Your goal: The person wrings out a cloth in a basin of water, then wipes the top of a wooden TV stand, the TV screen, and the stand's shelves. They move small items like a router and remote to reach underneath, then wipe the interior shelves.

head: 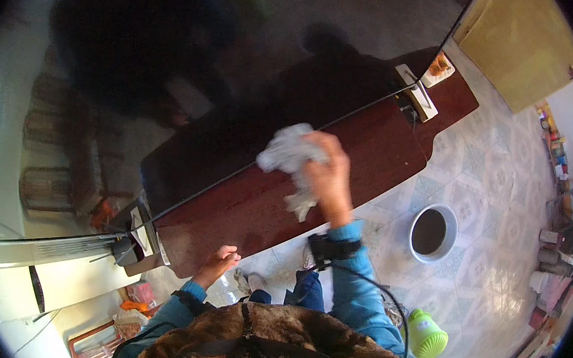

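My right hand (331, 176) grips a crumpled whitish-grey cloth (292, 151), slightly blurred. The cloth is at the lower edge of a large glossy black television screen (256, 71), and one end of it hangs over the dark red wooden stand (273, 204). Whether it presses on the glass cannot be told. Nearer to me, my left hand (217, 266) is at the stand's front left edge, holding nothing, its fingers loosely bent. The screen reflects the stand and part of the room.
A round basin (452, 238) of dark water stands on the tiled floor (463, 292) to the right. Closer to me is a bright green plastic container (426, 335). White television feet (418, 96) rest on the stand. A wooden chair (93, 345) is at lower left.
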Action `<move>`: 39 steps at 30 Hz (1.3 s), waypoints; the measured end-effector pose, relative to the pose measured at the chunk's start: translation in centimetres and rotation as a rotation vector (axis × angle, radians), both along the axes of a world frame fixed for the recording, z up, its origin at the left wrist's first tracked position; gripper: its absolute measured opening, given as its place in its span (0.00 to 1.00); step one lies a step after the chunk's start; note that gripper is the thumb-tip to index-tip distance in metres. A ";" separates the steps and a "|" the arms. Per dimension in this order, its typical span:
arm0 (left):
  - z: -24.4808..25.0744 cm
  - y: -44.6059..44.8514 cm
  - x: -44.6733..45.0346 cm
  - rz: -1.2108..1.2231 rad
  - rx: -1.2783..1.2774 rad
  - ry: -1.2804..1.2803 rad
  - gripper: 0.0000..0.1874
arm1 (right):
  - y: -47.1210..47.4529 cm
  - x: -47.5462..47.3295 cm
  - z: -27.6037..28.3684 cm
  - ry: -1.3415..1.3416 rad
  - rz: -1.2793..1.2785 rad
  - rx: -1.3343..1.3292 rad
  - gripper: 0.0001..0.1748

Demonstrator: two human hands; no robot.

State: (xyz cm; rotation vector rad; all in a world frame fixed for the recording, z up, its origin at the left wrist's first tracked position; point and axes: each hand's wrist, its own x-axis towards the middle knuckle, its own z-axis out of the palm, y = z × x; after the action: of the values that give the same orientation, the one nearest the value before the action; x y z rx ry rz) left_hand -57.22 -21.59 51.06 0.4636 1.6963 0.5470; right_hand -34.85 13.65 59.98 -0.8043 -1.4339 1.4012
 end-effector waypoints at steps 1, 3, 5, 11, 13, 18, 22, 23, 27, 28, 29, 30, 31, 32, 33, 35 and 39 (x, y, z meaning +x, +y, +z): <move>-0.1 -0.5 -0.1 0.011 -0.037 0.029 0.28 | 2.1 3.0 -0.5 0.000 -0.157 0.030 0.30; -0.3 -1.9 -0.1 0.041 -0.003 0.045 0.28 | 6.8 8.1 -1.5 0.287 -0.313 -0.066 0.31; -0.4 -3.6 0.0 0.072 -0.021 0.055 0.27 | 13.1 11.8 -2.3 0.244 -0.479 -0.154 0.29; 0.2 -8.4 -0.9 0.127 -0.079 0.064 0.22 | 25.4 12.1 -3.6 0.551 -0.324 -0.544 0.21; 0.7 -9.9 -1.2 0.217 -0.133 0.048 0.21 | 25.1 9.8 -4.4 0.424 -0.450 -0.500 0.21; 1.1 -12.5 -1.6 0.224 -0.164 0.091 0.20 | 21.4 2.3 -6.5 0.356 -0.517 -0.166 0.29; 0.3 -14.0 -1.7 0.236 -0.136 0.063 0.20 | 17.7 -2.2 -6.5 0.299 -0.583 -0.102 0.42; 0.0 -14.4 -2.0 0.238 -0.126 0.053 0.20 | 16.4 -3.6 -6.3 0.276 -0.627 -0.055 0.42; -0.8 -16.6 -3.8 0.201 -0.060 0.015 0.20 | 8.0 -9.4 -7.0 0.138 -0.578 -0.039 0.38; -0.8 -17.5 -4.5 0.184 -0.054 0.017 0.20 | 5.6 -11.4 -7.4 0.067 -0.602 -0.033 0.40; -1.0 -18.6 -5.2 0.189 -0.050 0.000 0.21 | 3.3 -13.4 -7.7 -0.003 -0.617 -0.061 0.42; -1.2 -19.6 -6.1 0.166 -0.019 0.020 0.21 | 0.7 -15.4 -8.1 -0.097 -0.645 0.028 0.43; -1.3 -21.0 -7.3 0.168 0.004 0.023 0.22 | -2.6 -17.5 -8.6 -0.209 -0.669 -0.002 0.45; -1.3 -23.0 -8.1 0.199 -0.025 0.019 0.22 | -5.5 -19.1 -9.0 -0.139 -0.569 -0.042 0.50; -1.3 -24.9 -8.7 0.238 0.023 0.073 0.21 | -8.4 -21.2 -9.2 -0.126 -0.561 0.056 0.50; -1.5 -28.9 -10.7 0.272 0.060 0.096 0.21 | -13.7 -25.8 -9.3 -0.116 -0.554 0.047 0.49; -2.5 -35.5 -15.3 0.296 0.047 0.087 0.22 | -24.6 -33.1 -8.9 -0.192 -0.419 0.003 0.50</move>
State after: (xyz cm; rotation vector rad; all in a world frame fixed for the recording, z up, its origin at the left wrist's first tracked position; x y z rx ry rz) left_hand -72.51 -57.11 48.58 0.2728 1.8524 0.7920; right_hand -67.91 -10.97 51.10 -1.1856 -1.3109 1.0229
